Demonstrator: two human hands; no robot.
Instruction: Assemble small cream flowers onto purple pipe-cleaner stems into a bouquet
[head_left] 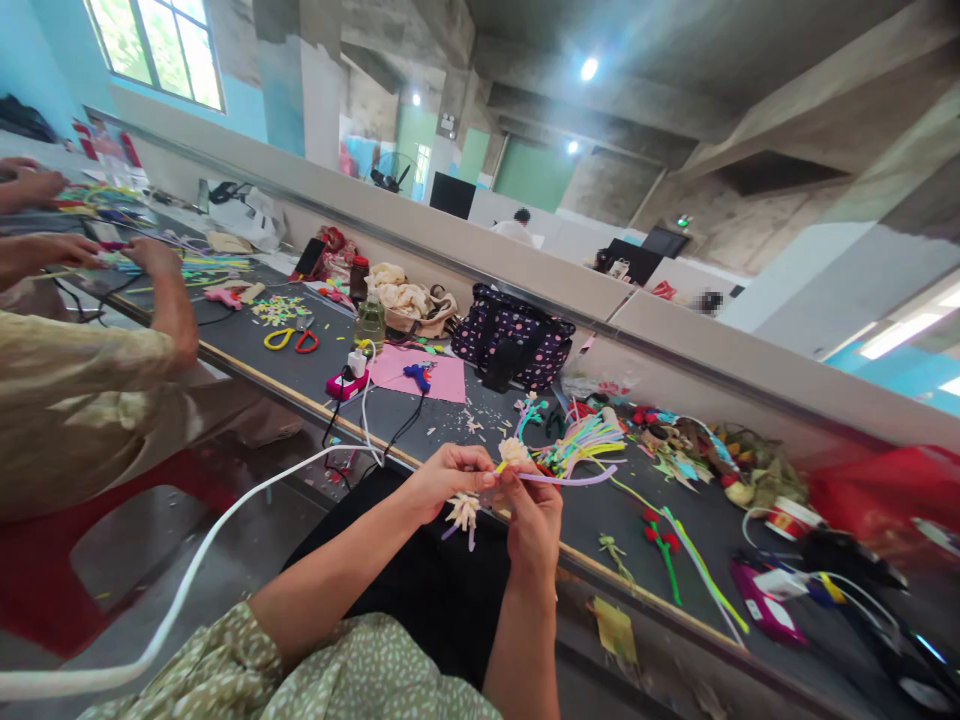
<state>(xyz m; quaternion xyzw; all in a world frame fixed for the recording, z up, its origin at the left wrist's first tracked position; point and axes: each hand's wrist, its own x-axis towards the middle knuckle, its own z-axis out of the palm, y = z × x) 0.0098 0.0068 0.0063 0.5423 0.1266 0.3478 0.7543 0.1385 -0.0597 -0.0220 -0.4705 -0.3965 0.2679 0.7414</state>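
My left hand [450,478] and my right hand [534,515] meet over the table's front edge, fingers pinched close together. Between them is a cream fuzzy flower [514,452] with a bit of yellow at its base, gripped by my left fingertips. A lilac pipe cleaner [574,480] is pinched in my right fingers and sticks out to the right. Below my left hand hangs a second cream flower [463,512] with lilac ends; what holds it is hidden. A bundle of pastel pipe cleaners [589,445] lies just beyond my right hand.
A blue glue gun [418,376] rests on a pink sheet [450,380]. Scissors [292,338], a dark patterned bag [512,335] and a red-and-green pipe cleaner piece [664,555] lie on the table. A white cable [247,500] crosses at left, near a co-worker's arm [169,300].
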